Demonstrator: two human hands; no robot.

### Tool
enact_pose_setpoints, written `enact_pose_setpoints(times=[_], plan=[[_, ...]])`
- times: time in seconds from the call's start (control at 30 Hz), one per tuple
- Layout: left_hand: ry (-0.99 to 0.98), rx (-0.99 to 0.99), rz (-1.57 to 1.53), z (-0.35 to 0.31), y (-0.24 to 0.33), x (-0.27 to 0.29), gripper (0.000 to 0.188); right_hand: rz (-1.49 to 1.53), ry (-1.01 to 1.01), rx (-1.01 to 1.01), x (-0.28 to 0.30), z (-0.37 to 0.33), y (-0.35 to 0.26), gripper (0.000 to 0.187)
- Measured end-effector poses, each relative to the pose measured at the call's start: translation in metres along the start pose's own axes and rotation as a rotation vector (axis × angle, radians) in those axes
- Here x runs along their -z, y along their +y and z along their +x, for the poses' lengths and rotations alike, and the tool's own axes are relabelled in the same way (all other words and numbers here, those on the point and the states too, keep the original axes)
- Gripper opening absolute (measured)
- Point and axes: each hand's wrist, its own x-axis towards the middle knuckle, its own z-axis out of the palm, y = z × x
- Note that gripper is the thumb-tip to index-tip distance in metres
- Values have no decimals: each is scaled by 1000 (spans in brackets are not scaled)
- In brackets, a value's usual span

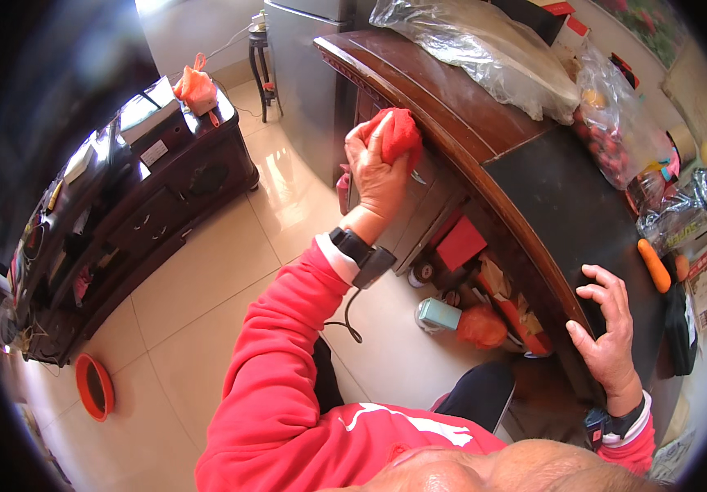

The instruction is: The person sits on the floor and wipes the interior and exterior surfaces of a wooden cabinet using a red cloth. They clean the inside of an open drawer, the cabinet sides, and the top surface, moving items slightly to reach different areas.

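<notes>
A bunched red cloth (403, 136) is gripped in my left hand (378, 176), fingers wrapped round it. The cloth is at the front edge of a brown wooden cabinet (460, 156), near its far end; whether it presses on the edge or the front below, I cannot tell. Over the cabinet's black top panel (546, 189), at the near right, my right hand (611, 340) has its fingers spread and nothing in them. An orange carrot (654, 266) lies on the top just beyond that hand.
Clear plastic sheeting (484, 57) and a bag of red fruit (607, 139) lie on the cabinet's far side. Below are open shelves with a pale blue box (438, 314) and an orange bag (482, 326). A dark sideboard (165, 193) and red basin (94, 387) stand left.
</notes>
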Motion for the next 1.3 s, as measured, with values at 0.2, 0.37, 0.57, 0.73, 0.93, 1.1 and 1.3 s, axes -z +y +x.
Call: enact_pose_setpoints(times=[0.2, 0.37, 0.57, 0.73, 0.93, 1.1, 1.3], plan=[[31, -135, -82, 34, -43, -3, 56, -25, -19, -10, 0, 2, 3, 44], [126, 97, -1, 91, -119, -13, 49, -2, -40, -24, 2, 4, 7, 45], [130, 174, 261, 179, -189, -7, 46, 3, -60, -63, 1, 9, 9, 47], [73, 340, 131, 207, -188, -3, 34, -4, -54, -55, 2, 8, 11, 46], [169, 238, -112, 76, -136, -32, 34, -1, 8, 2, -1, 9, 8, 46], [-65, 151, 42, -50, -31, -51, 63, -32, 25, 29, -2, 5, 5, 44], [-131, -188, -12, -105, 35, -32, 68, -50, 17, 50, -1, 2, 2, 44]])
